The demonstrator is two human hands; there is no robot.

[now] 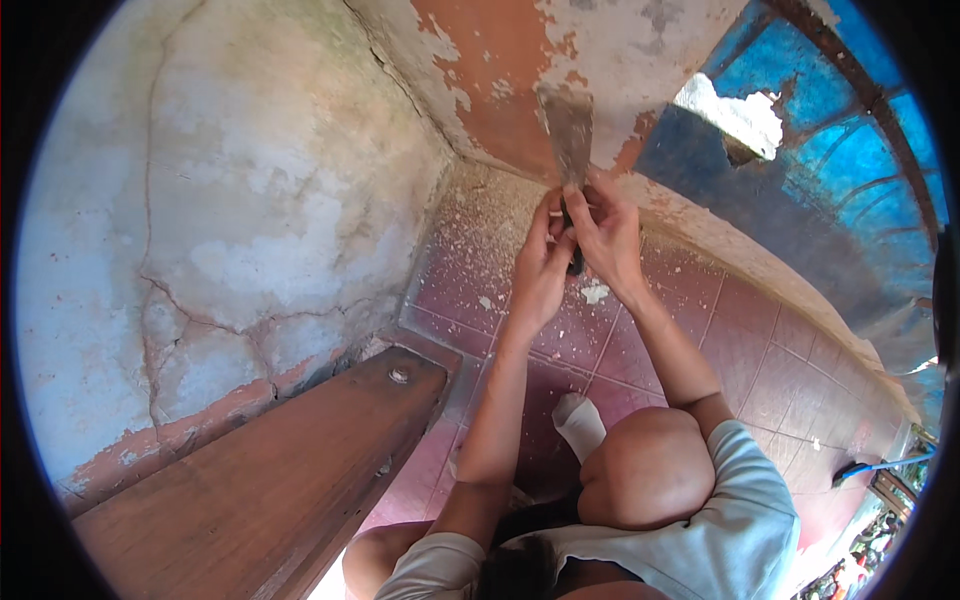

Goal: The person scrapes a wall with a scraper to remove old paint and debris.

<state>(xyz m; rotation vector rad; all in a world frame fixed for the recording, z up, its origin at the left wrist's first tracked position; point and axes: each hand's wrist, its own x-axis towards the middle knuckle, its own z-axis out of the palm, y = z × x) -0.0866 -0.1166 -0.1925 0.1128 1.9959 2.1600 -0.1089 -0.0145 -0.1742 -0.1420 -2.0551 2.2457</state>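
Both my hands grip one putty knife [571, 131], its wide worn metal blade pointing up and away from me. My right hand [609, 221] wraps the handle near the blade, thumb along the handle. Lower down, the fingers of my left hand [541, 251] close around the dark handle [576, 262]. The blade overlaps a wall [495, 90] in the view, where pale paint is stripped in patches and orange-brown shows. Whether the blade's edge touches the wall I cannot tell.
Paint flakes [487, 217] litter the red tiled floor [555, 330]. To the left are a cracked, faded blue wall [247, 225] and a brown wooden bench [285, 465]. A torn blue sheet on a frame [832, 150] stands at right. A blue-handled broom [851, 471] lies lower right.
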